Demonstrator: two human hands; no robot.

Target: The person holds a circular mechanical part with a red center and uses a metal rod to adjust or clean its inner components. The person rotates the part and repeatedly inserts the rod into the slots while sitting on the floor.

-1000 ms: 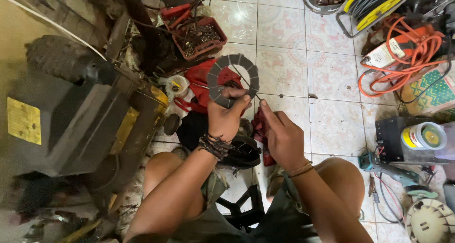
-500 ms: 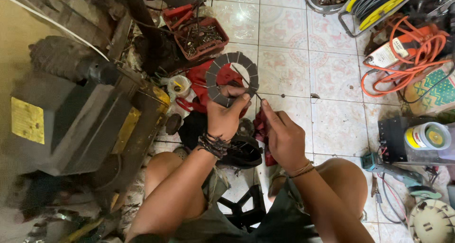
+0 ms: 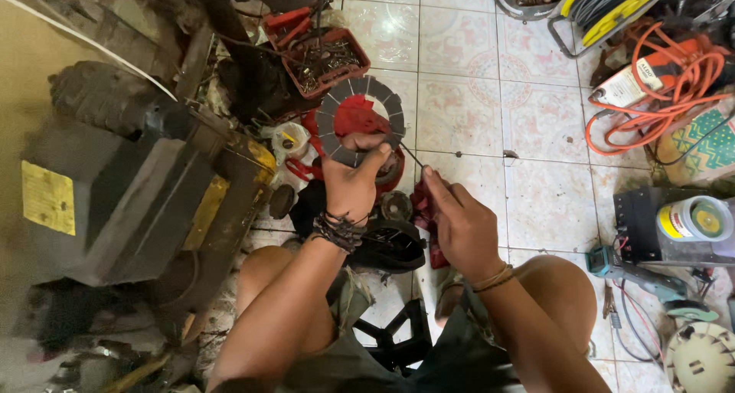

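Left hand (image 3: 352, 182) raised over the tiled floor (image 3: 459, 109), grip closed on lower rim of grey segmented ring (image 3: 361, 125), flat, notched, red inside. Right hand (image 3: 459, 224) just beside, fingers pinched on thin dark wire (image 3: 412, 155) touching ring. Red parts tray (image 3: 321, 60) beyond; orange cable (image 3: 658, 94) toward far right.

1. One view only: a camera on the person's head, looking almost straight down over the knees to the tiled floor (image 3: 536, 132).
2. It sits near the work; the left hand (image 3: 352, 182) and right hand (image 3: 463, 224) fill the middle (forearms enter from the bottom edge).
3. The frame's top faces away from the person, towards the orange cable (image 3: 658, 86).
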